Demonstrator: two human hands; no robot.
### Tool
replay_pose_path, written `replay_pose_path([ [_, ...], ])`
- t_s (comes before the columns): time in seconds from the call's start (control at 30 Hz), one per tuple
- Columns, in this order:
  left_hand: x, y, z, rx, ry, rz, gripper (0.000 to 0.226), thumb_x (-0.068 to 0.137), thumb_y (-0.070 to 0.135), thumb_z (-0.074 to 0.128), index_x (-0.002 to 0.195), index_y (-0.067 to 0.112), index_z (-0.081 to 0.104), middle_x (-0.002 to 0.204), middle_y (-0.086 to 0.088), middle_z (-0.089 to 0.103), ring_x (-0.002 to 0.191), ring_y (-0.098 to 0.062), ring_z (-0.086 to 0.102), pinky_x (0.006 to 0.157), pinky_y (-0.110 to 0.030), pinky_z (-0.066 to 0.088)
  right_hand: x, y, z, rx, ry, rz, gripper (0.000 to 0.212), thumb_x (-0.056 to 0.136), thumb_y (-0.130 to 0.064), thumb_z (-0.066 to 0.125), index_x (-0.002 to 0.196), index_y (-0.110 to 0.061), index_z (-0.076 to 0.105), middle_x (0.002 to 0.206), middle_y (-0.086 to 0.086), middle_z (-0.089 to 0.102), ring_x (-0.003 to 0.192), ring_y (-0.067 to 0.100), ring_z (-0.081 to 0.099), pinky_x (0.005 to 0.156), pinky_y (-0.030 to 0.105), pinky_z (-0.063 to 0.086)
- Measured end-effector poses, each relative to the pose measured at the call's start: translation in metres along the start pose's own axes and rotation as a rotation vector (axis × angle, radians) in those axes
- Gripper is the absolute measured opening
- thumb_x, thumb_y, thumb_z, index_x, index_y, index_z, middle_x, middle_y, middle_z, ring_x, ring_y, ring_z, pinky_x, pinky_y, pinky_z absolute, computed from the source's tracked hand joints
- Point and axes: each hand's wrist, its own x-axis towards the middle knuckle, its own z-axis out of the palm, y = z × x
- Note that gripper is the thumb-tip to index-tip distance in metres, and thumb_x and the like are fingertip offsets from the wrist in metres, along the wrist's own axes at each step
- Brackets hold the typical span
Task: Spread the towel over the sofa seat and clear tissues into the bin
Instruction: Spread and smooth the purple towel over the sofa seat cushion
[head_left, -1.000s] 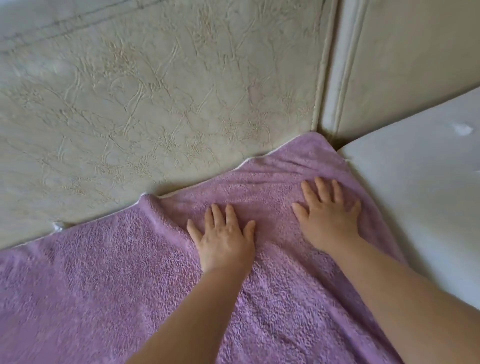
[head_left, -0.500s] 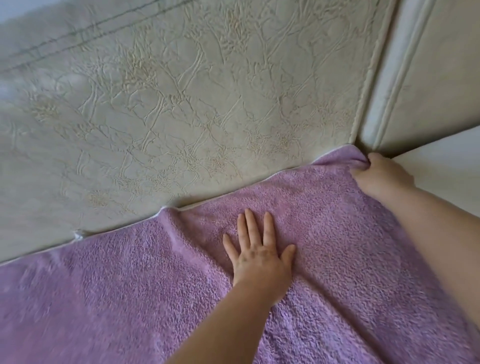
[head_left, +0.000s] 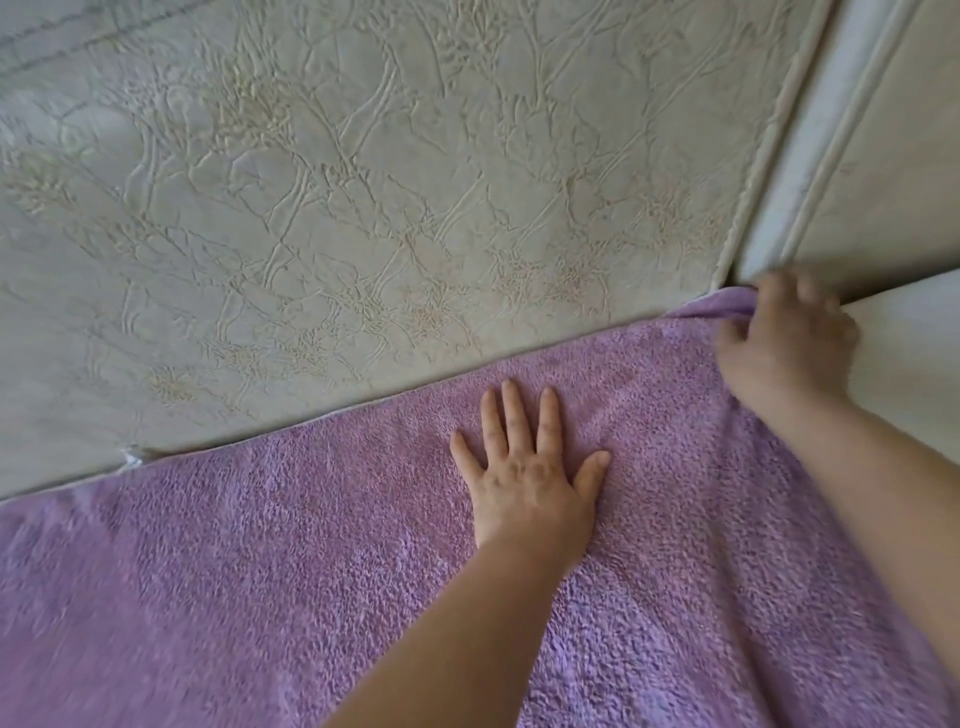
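Head view, towel (head_left: 270, 597) corner inside right grip (head_left: 785, 353), left hand (head_left: 524, 480) flat

No text, label, brand, number or sign can be read anywhere in this view. The purple towel (head_left: 260, 597) shows only its looped pile, and the cream sofa backrest (head_left: 363, 208) shows only an embossed pattern of creased lines.
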Motion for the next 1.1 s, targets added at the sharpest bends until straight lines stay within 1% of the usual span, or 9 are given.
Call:
replay_pose_path([
  [0.1, 0.001, 0.001, 0.0, 0.006, 0.005, 0.001, 0.071, 0.084, 0.069, 0.0, 0.136, 0.031, -0.03, 0.152, -0.004, -0.031, 0.138, -0.023, -0.032, 0.11, -0.058, -0.015, -0.028, -0.013, 0.011, -0.079, -0.119, -0.428, 0.057, 0.089, -0.043, 0.047, 0.132, -0.006, 0.043, 0.142, 0.017, 0.041, 0.123, 0.036, 0.043, 0.1, 0.047, 0.034],
  [0.23, 0.0, 0.002, 0.0, 0.02, -0.021, -0.004, 0.072, 0.083, 0.07, -0.002, 0.136, 0.032, -0.033, 0.15, -0.004, -0.035, 0.136, -0.024, -0.035, 0.109, -0.058, -0.017, -0.014, 0.011, 0.02, 0.111, -0.368, -0.038, 0.074, 0.088, -0.056, 0.038, 0.14, -0.004, 0.032, 0.149, 0.018, 0.034, 0.138, 0.029, 0.029, 0.114, 0.042, 0.023],
  [0.4, 0.002, 0.004, 0.0, 0.042, -0.046, 0.0, 0.074, 0.079, 0.07, -0.008, 0.135, 0.03, -0.036, 0.146, -0.005, -0.042, 0.132, -0.026, -0.041, 0.106, -0.058, -0.023, 0.006, 0.029, 0.025, 0.361, -0.467, 0.103, 0.058, 0.084, -0.063, 0.044, 0.129, -0.027, 0.049, 0.133, 0.008, 0.054, 0.121, 0.029, 0.05, 0.095, 0.036, 0.037],
  [0.53, 0.004, 0.002, 0.003, 0.053, -0.048, 0.0, 0.074, 0.079, 0.07, -0.009, 0.134, 0.031, -0.038, 0.145, -0.005, -0.043, 0.132, -0.026, -0.042, 0.105, -0.057, -0.025, 0.026, 0.034, 0.027, 0.823, -0.644, 0.358, 0.049, 0.082, -0.055, 0.055, 0.117, -0.023, 0.061, 0.124, 0.008, 0.061, 0.112, 0.029, 0.057, 0.103, 0.044, 0.04],
  [0.7, 0.005, 0.0, 0.004, 0.039, -0.055, -0.006, 0.073, 0.079, 0.07, -0.007, 0.132, 0.032, -0.039, 0.144, -0.004, -0.043, 0.132, -0.025, -0.041, 0.105, -0.057, -0.024, -0.02, 0.048, 0.018, 0.46, -0.485, 0.069, 0.067, 0.075, -0.075, 0.038, 0.133, -0.042, 0.038, 0.136, -0.01, 0.048, 0.123, 0.015, 0.046, 0.102, 0.038, 0.036],
  [0.8, 0.005, 0.0, 0.004, 0.032, -0.067, -0.004, 0.073, 0.078, 0.07, -0.007, 0.131, 0.032, -0.038, 0.143, -0.003, -0.043, 0.132, -0.024, -0.04, 0.104, -0.057, -0.023, -0.074, 0.102, 0.018, 0.459, -0.581, 0.248, 0.074, 0.07, -0.087, 0.031, 0.136, -0.052, 0.033, 0.144, -0.015, 0.038, 0.132, 0.012, 0.036, 0.112, 0.04, 0.026],
  [0.93, 0.012, -0.002, 0.003, 0.045, -0.11, -0.019, 0.075, 0.078, 0.071, -0.004, 0.134, 0.032, -0.034, 0.146, -0.002, -0.04, 0.136, -0.025, -0.035, 0.105, -0.057, -0.02, -0.113, 0.147, 0.023, 0.349, -0.547, 0.374, 0.047, 0.097, -0.048, 0.036, 0.105, -0.012, 0.065, 0.138, 0.017, 0.046, 0.108, 0.001, 0.058, 0.103, 0.019, 0.03],
  [1.0, 0.014, 0.0, 0.0, 0.065, -0.159, -0.034, 0.076, 0.082, 0.071, 0.002, 0.14, 0.031, -0.027, 0.15, -0.003, -0.033, 0.138, -0.025, -0.03, 0.106, -0.057, -0.018, -0.116, 0.132, 0.014, 0.261, -0.508, 0.447, 0.049, 0.097, -0.046, 0.035, 0.118, -0.012, 0.063, 0.135, 0.02, 0.051, 0.119, 0.021, 0.054, 0.102, 0.032, 0.034],
  [1.1, 0.011, 0.005, -0.015, 0.078, -0.188, -0.064, 0.075, 0.087, 0.067, 0.01, 0.144, 0.029, -0.019, 0.154, -0.006, -0.026, 0.141, -0.026, -0.023, 0.11, -0.058, -0.011, -0.147, 0.106, -0.027, 0.256, -0.257, 0.181, 0.04, 0.098, -0.038, 0.038, 0.129, -0.018, 0.051, 0.132, 0.016, 0.056, 0.116, 0.03, 0.054, 0.086, 0.033, 0.04],
])
